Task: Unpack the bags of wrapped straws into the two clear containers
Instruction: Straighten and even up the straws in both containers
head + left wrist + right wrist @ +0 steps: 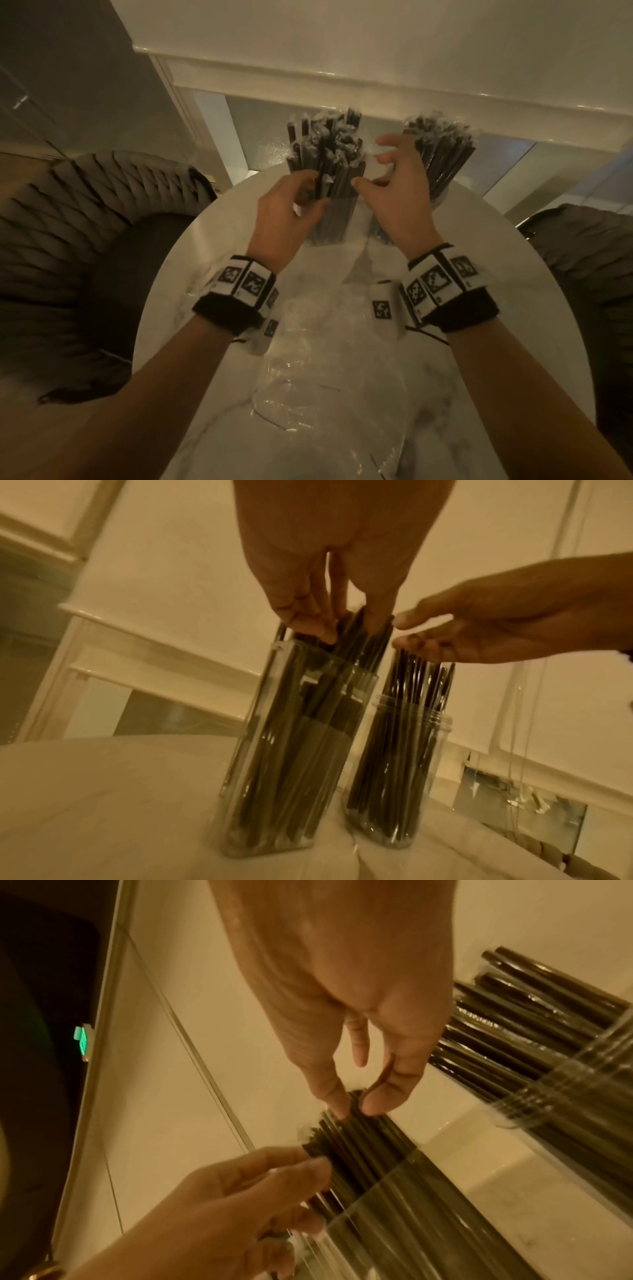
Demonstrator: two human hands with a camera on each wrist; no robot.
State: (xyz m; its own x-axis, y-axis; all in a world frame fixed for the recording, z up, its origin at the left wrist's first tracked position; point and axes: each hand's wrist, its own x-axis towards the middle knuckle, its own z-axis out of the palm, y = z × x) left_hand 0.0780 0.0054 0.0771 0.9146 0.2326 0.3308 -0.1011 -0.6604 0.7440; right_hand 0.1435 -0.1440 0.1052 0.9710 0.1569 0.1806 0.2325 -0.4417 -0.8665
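Both hands work at the top of the square container (291, 750), which stands toward the far edge of the table (479, 260) with the round jar (404, 772) just beside it on the right. The left hand (287, 219) has its grip closed on a few wrapped straws (329, 150), fingertips pinching them just above the rim, likely to seat them among the rest. The right hand (400, 192) hovers at the same bundle with fingers loosely spread and thumb near forefinger, touching the tips but clamped on nothing, seemingly to steady the leaning stalks. The straws are dark, thin, each in crinkly clear film, standing upright and packed tight in both containers. Emptied plastic bags (325, 394) lie crumpled at the near edge, so the unpacking looks almost done
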